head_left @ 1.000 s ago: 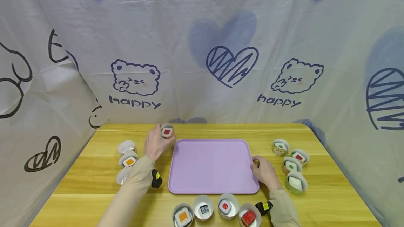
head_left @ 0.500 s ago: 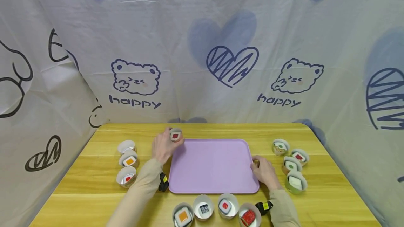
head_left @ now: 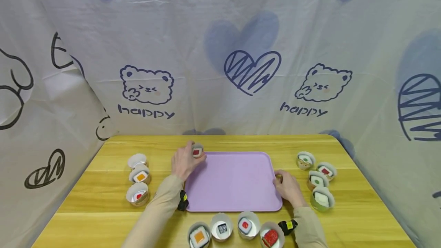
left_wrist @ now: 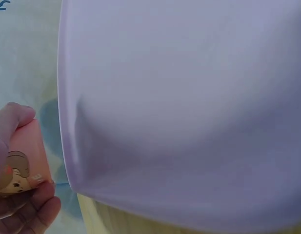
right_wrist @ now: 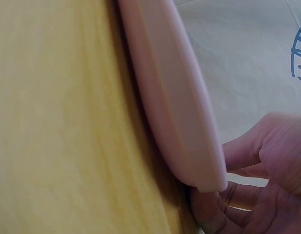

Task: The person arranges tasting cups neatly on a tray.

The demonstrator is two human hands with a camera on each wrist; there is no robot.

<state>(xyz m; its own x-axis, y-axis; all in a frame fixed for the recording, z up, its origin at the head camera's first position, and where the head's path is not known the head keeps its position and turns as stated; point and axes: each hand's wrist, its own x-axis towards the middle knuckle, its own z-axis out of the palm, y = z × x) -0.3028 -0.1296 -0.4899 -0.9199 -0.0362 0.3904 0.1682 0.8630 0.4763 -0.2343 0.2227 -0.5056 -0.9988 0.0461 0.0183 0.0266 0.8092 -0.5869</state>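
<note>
Left hand [head_left: 183, 160] curled round a pink cup [left_wrist: 27, 151], thumb on one side, fingers on the other; a white block with a red square [head_left: 197, 152] sits in it. Cup is just beside the corner of the lilac tray [head_left: 234, 181], about 10 o'clock from tray centre, can't tell if its base is down. Right hand [head_left: 288, 187] pinches the tray edge at 3 o'clock. Tray lies on the wood surface [head_left: 100, 217]. Further out: left cups [head_left: 139, 201], three of them, 9 o'clock; right cups [head_left: 322, 206], four, 3 o'clock, past the right hand; near cups [head_left: 231, 236], row of four, 6 o'clock, close to the tray, blocks inside. Printed cloth [head_left: 200, 98] hangs beyond at 12
</note>
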